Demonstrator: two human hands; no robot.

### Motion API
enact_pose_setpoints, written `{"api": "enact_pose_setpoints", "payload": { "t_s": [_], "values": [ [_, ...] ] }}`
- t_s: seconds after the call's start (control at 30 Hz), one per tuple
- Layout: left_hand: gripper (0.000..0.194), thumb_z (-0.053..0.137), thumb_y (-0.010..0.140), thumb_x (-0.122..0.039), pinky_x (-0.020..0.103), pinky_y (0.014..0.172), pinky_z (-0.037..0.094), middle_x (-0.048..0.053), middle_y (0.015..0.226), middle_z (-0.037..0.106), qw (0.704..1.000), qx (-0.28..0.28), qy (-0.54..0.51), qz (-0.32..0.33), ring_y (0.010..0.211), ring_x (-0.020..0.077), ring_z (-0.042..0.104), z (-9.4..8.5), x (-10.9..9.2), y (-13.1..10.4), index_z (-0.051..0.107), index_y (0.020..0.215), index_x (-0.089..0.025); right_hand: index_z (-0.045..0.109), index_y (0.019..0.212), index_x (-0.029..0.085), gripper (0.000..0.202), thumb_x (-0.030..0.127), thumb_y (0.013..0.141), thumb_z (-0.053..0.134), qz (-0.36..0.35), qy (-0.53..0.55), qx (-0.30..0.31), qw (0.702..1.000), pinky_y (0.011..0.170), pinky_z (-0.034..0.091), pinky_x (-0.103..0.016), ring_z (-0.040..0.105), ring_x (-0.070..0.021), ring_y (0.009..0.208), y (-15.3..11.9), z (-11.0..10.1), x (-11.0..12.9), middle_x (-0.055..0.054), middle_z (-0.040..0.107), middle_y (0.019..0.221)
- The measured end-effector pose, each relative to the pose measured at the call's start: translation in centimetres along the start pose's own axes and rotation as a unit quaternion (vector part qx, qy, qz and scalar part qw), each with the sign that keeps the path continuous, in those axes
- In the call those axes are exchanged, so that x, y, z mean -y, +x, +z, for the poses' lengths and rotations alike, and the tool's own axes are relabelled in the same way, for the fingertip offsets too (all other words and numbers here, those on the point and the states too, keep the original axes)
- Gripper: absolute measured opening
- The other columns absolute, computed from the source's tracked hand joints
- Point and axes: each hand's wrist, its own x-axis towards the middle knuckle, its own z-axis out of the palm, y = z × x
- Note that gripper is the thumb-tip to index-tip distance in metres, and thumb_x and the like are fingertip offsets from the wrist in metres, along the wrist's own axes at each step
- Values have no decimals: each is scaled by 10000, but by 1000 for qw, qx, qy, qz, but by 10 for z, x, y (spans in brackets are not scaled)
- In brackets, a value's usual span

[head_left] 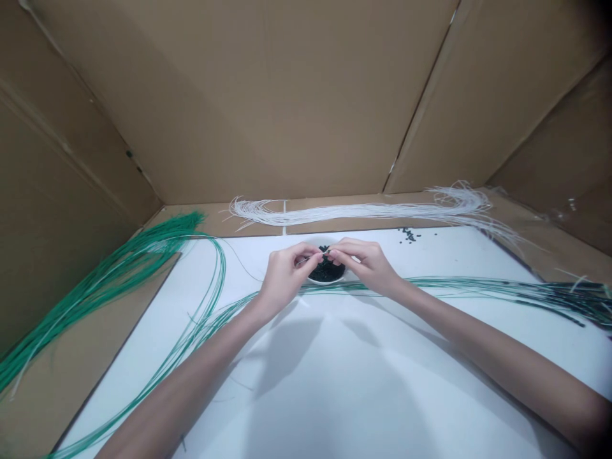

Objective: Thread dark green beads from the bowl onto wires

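- Two-handed pinch over the white bowl (327, 283), both wrists angled inward, fingertips nearly meeting.
- Left hand (292, 271): on the left of the bowl, thumb and forefinger pressed together on a thin pale strand (324, 254), remaining fingers curled in.
- Right hand (363, 258): on the right of the bowl, thumb and forefinger likewise pinched close, gripping the strand's other visible end; cannot tell whether any bead sits between those tips.
- Only a tiny gap between the two pinches, with the short bit of strand showing across it, directly over the bowl.
- Inside the bowl, a pile of small dark beads (329, 272), partly hidden behind the fingers.
- Just past the near rim of the bowl, long green strands (454, 284) running sideways across the white counter (310, 414), ending well to the right of the bowl in dark, thicker-looking lengths (568, 303).
- Beyond the bowl and to its right, a few loose dark pieces (408, 236) scattered on the counter.
- Behind the bowl, past the counter's far edge, a long white bundle (344, 214) lying crosswise.
- Well left of the bowl, a thick green bundle (119, 271) lying on brown cardboard (115, 319).
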Motion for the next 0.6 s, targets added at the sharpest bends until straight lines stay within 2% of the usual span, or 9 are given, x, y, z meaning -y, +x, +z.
{"api": "enact_pose_setpoints", "payload": {
  "t_s": [0.2,0.37,0.47,0.6],
  "values": [
    [163,497,782,-265,166,508,346,-31,615,596,993,3,106,42,480,60,411,-2,1,0,629,781,-169,613,814,148,171,181,835,447,-107,-81,-19,991,634,452,-236,561,-120,667,-1,0,-5,-64,626,750],
    [149,468,802,-207,168,601,381,-18,701,619,974,26,192,116,546,68,475,-2,6,0,613,824,-178,585,848,147,187,180,848,401,-166,-150,30,974,626,451,-262,537,-144,686,-1,-1,-10,-87,608,768],
    [153,453,816,-212,170,625,393,-11,727,624,970,32,201,133,576,75,505,-1,7,0,601,835,-182,576,861,146,201,197,858,382,-140,-131,53,980,640,444,-266,533,-145,700,-1,-1,-10,-86,602,781],
    [138,459,812,-200,166,625,401,-14,711,621,969,31,200,140,589,76,520,-2,4,0,596,815,-182,586,803,150,237,239,865,375,-26,-28,84,996,654,436,-253,540,-126,682,-1,-2,-3,-54,601,741]
  ]
}}
